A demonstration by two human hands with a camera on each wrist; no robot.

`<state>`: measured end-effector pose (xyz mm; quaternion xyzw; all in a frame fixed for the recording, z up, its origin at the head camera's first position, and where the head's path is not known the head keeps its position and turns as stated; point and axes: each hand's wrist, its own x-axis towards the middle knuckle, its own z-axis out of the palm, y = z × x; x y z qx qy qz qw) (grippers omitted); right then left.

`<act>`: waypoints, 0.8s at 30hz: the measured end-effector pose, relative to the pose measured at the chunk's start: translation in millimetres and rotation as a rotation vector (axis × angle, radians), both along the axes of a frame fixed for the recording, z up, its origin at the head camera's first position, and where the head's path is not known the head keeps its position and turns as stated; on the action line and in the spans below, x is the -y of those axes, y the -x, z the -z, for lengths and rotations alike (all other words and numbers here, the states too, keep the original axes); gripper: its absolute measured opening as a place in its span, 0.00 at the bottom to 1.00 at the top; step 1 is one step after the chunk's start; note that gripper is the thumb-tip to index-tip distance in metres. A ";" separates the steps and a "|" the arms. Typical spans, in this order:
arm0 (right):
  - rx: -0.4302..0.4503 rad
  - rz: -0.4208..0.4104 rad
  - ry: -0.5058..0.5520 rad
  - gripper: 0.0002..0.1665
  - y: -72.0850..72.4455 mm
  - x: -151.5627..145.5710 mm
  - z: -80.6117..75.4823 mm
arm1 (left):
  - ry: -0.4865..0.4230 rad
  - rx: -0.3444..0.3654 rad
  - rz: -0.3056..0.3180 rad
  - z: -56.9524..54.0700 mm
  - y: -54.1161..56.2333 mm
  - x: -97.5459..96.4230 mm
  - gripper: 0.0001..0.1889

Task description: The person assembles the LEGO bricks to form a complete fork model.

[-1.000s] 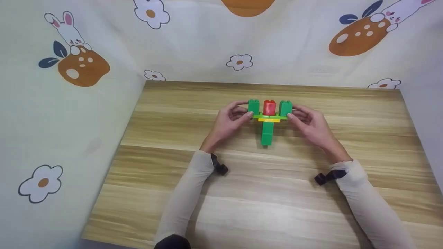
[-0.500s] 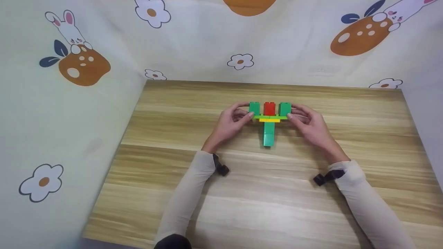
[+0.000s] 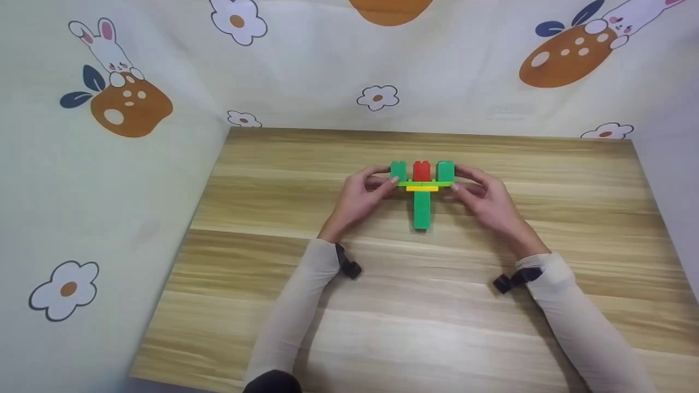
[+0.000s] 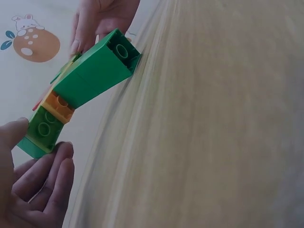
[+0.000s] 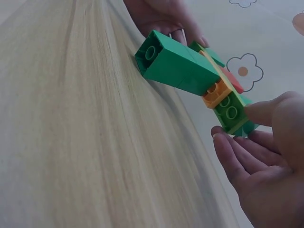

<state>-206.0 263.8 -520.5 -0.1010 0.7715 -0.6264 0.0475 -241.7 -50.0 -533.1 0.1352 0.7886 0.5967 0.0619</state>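
Observation:
A toy brick structure [image 3: 422, 210] is held between both hands. Its stem is green bricks, with a yellow plate [image 3: 422, 189] and light green plates across the top. On those stand a green brick at each end and a red brick [image 3: 421, 171] in the middle. My left hand [image 3: 361, 195] pinches the left end between thumb and fingers; my right hand [image 3: 486, 197] pinches the right end likewise. Both wrist views show the hollow underside of the green stem [image 4: 95, 71], tilted off the tabletop.
The wood-grain table [image 3: 415, 316] stretches beneath the arms. A cloth [image 3: 306, 71] printed with rabbits, oranges and flowers hangs behind the table and along its left side. Black straps with small cameras [image 3: 349, 265] sit on both wrists.
The structure has shifted and tilted slightly, with both hands keeping their grip. The right hand has moved a little to the left.

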 end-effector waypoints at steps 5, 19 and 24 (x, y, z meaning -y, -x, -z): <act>0.019 -0.001 -0.068 0.33 0.0 -0.2 0.8 | 0.018 0.018 -0.027 -2.5 -0.8 -0.9 0.26; 0.037 -0.030 -0.195 0.30 -0.8 -0.6 2.7 | 0.097 0.044 -0.072 -4.3 -1.4 -1.1 0.25; 0.035 -0.039 -0.203 0.30 -1.5 -1.3 3.5 | 0.152 0.030 -0.100 -5.5 -2.4 -0.7 0.25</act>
